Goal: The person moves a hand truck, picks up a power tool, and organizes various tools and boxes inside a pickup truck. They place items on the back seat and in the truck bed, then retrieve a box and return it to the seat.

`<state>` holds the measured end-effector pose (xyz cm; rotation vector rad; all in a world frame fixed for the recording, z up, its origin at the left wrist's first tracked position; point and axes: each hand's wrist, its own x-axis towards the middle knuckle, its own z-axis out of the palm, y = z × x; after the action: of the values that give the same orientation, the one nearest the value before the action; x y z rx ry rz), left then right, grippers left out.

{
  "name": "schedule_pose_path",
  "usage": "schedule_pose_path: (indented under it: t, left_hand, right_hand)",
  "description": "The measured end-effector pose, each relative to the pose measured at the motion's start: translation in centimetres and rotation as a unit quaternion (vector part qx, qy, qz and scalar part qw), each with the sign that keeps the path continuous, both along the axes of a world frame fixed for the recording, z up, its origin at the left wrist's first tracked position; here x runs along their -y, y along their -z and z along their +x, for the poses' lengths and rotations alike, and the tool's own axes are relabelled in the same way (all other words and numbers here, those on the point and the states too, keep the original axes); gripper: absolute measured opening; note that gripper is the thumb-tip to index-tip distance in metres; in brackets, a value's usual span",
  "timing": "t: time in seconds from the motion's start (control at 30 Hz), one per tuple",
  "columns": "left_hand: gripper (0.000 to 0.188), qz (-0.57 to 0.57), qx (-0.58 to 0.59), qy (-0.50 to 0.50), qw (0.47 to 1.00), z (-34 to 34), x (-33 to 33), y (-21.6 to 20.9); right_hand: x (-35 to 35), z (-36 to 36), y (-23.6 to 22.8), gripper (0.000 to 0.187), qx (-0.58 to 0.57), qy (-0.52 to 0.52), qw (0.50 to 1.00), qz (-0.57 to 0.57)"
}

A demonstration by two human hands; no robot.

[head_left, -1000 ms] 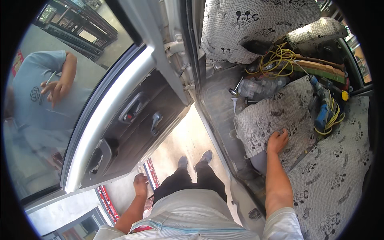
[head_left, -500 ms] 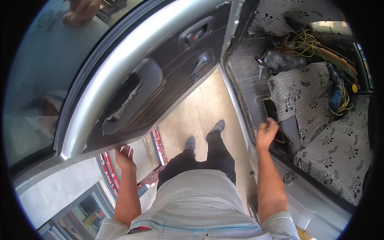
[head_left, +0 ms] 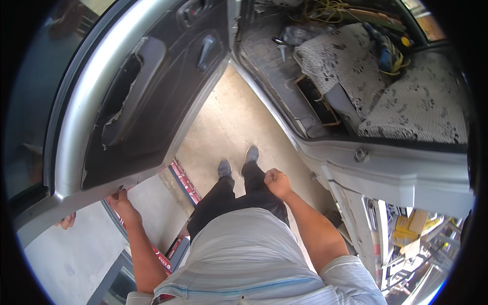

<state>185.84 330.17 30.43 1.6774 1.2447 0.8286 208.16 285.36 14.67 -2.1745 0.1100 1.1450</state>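
Observation:
The open car door (head_left: 168, 109), with dark trim and a silver frame, stands at my left. My left hand (head_left: 124, 207) is at its edge, near a small latch, with the fingers bent against the metal. My right hand (head_left: 277, 183) hangs in front of my thighs, curled into a loose fist; nothing shows in it. A window crank (head_left: 206, 52) and a torn-edged door pocket (head_left: 124, 96) sit on the trim. Past the door edge, at the far left, a few fingers (head_left: 66, 221) show; whose they are I cannot tell.
The car's cabin (head_left: 264, 56) opens at the right, with patterned seat covers (head_left: 401, 119), a blue power tool (head_left: 385, 58) and a yellow cord (head_left: 325, 11). The silver body side (head_left: 396, 165) runs right. Cluttered shelving with yellow items (head_left: 409, 229) stands at the lower right.
My left hand has come up against the door edge. My right hand has drawn back from the seat toward my body, its fingers curling. My view has shifted, and the cabin sits higher.

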Motion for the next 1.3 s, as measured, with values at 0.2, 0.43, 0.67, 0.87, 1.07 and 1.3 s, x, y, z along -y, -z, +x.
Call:
schedule_pose_path:
  t: [0.2, 0.43, 0.67, 0.87, 1.07, 1.3]
  left_hand:
    - [0.031, -0.067, 0.052, -0.049, 0.995, -4.0, -5.6, 1.8]
    - [0.050, -0.107, 0.079, 0.011, 0.991, -2.4, -9.6, -0.4]
    - [0.062, -0.100, 0.001, 0.008, 0.995, -3.2, -7.0, 0.2]
    - [0.065, -0.021, -0.061, -0.002, 0.998, -3.8, 0.6, 1.0]
    - [0.059, 0.146, -0.253, 0.101, 0.951, -5.6, 5.9, 1.8]
    - [0.050, 0.227, -0.304, 0.162, 0.911, -2.9, 18.6, 0.0]
  right_hand:
    - [3.4, -0.2, 2.0, 0.029, 0.045, 0.095, 0.994, 0.022]
    - [9.8, -5.2, 1.1, 0.027, 0.066, 0.160, 0.984, 0.047]
    - [22.1, -12.7, 0.0, 0.026, 0.120, 0.164, 0.979, 0.020]
    - [28.4, -14.1, -8.0, 0.021, 0.295, 0.233, 0.924, 0.062]
    - [33.1, -9.2, -16.0, 0.023, 0.597, 0.234, 0.765, 0.055]
    - [39.7, -3.8, -17.3, 0.029, 0.722, 0.254, 0.641, -0.051]
